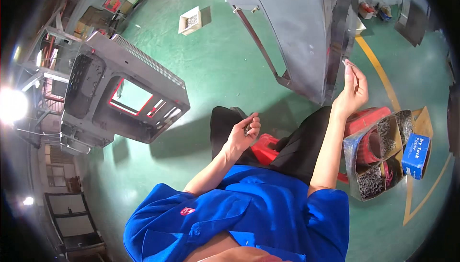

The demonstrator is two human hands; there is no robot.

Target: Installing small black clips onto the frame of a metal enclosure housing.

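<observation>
My right hand (352,91) is raised beside the edge of a tall grey metal cabinet (297,27). Its thumb and forefinger pinch a small pale piece (344,62), too small to name. Over my lap, my left hand (243,133) is closed, its fingers curled around something small and dark that I cannot make out. Close to my right forearm stands an open divided cardboard box (352,166) full of small metal fasteners (371,181). A blue paper packet (416,156) rests on its right side.
A red stool (264,149) shows between my legs. To the left stands a large dark-grey metal housing (129,89) with a red-edged window. A white box of small metal parts (190,21) sits on the green floor beyond. Yellow lines (378,70) mark the floor at right.
</observation>
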